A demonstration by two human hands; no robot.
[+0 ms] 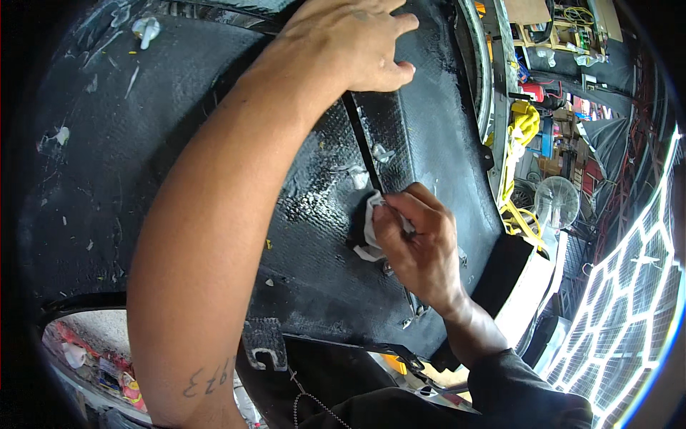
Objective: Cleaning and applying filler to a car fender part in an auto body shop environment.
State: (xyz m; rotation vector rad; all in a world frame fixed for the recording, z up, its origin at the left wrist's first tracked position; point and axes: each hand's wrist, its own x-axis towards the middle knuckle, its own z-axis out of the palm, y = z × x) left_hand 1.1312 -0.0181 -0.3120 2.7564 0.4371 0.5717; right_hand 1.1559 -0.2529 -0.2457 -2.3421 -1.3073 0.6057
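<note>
A large black panel with a woven, fibre-like texture spreads out under both my hands. My left hand reaches across to its far side, fingers apart, palm down over the surface; the far fingertips run out at the top edge. Pinched in my right hand is a crumpled white rag, pressed against the panel beside a narrow black strip. Close to the rag, a pale stud-like fitting stands in a glossy, wet-looking patch. My left forearm hides much of the panel's middle.
Another whitish fitting sticks up at the far left. A black bracket with a slot juts from the near edge. Beyond the right edge are yellow straps, a fan, cluttered shelves and a bright lattice of lights.
</note>
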